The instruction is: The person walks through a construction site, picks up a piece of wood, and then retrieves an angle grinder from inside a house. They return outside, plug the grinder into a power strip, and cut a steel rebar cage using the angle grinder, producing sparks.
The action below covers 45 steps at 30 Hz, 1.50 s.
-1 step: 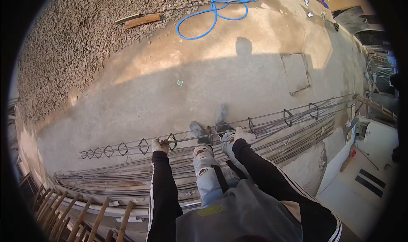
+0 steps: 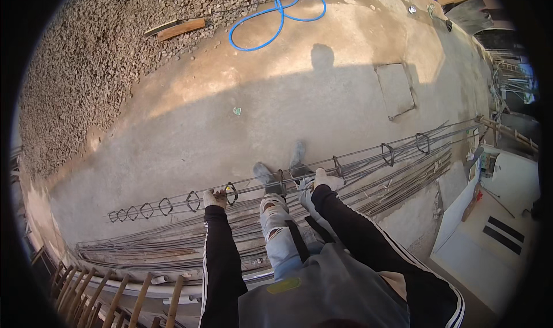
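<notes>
A long, narrow rebar cage (image 2: 282, 181) stretches across in front of my legs, made of thin steel bars with dark square stirrups spaced along it. My left hand (image 2: 215, 199) is closed on its bars between two stirrups, left of my legs. Farther right, just beside another stirrup, my right hand (image 2: 328, 180) is closed around the bars, its fingers partly hidden. Both hands look pale with dust or light gloves; I cannot tell which. The cage's far left end tapers away in the view, and its right end overlaps other bars.
Loose rebar (image 2: 144, 244) lies piled under and behind the cage, around my feet. Beyond are a concrete floor (image 2: 190, 126), gravel (image 2: 86, 57), wood pieces (image 2: 181, 29) and a coiled blue hose (image 2: 256, 46). Wooden poles (image 2: 140, 299) stand lower left, a white panel (image 2: 478, 270) lower right.
The view has turned slightly, so the hose and gravel sit farther left and the cage slants a little more. Both hands keep their grip at the same places on the cage.
</notes>
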Motion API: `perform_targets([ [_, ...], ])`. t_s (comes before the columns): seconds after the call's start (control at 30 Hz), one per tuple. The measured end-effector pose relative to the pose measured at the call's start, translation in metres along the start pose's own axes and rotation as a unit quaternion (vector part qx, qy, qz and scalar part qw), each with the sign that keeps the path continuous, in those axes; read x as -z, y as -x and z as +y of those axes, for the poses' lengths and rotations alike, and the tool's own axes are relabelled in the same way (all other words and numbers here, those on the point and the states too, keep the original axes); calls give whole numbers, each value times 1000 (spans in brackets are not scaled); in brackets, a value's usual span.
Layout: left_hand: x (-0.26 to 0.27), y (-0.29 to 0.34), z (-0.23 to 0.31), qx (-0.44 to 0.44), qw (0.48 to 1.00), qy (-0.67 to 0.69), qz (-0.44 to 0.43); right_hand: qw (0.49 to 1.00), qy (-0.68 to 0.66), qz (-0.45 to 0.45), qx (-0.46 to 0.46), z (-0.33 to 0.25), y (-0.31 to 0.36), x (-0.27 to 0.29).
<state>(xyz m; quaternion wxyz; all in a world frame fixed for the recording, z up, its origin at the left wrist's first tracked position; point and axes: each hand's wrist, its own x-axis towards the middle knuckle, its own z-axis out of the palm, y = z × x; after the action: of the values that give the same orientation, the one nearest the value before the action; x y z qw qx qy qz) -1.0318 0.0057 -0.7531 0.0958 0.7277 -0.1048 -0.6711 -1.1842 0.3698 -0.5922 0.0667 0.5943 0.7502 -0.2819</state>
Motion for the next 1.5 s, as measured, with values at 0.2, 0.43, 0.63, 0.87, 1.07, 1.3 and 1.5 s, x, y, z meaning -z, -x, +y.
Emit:
perform_targets([
  [0.2, -4, -16, -17, 6, 970, -241, -14, 995, 82, 46, -19, 2, -33, -32],
  [0.43, 52, 47, -31, -216, 898, -380, -43, 990, 103, -3, -98, -14, -112, -124],
  [0.63, 202, 127, -71, -142, 929, -330, 93, 994, 95, -25, -51, -6, -192, -230],
  [0.87, 362, 242, -123, -32, 823, -491, 284, 990, 103, -23, -90, 15, -268, -327],
  [1.07, 338, 282, -182, 84, 744, -576, 330, 986, 124, -77, -76, 67, -299, -342],
  [1.3, 240, 238, -207, -13, 810, -553, 193, 892, 332, -299, 60, 85, -282, -199],
  [1.5, 112, 235, -202, -143, 870, -467, 70, 814, 331, -431, 206, 4, -300, -76],
])
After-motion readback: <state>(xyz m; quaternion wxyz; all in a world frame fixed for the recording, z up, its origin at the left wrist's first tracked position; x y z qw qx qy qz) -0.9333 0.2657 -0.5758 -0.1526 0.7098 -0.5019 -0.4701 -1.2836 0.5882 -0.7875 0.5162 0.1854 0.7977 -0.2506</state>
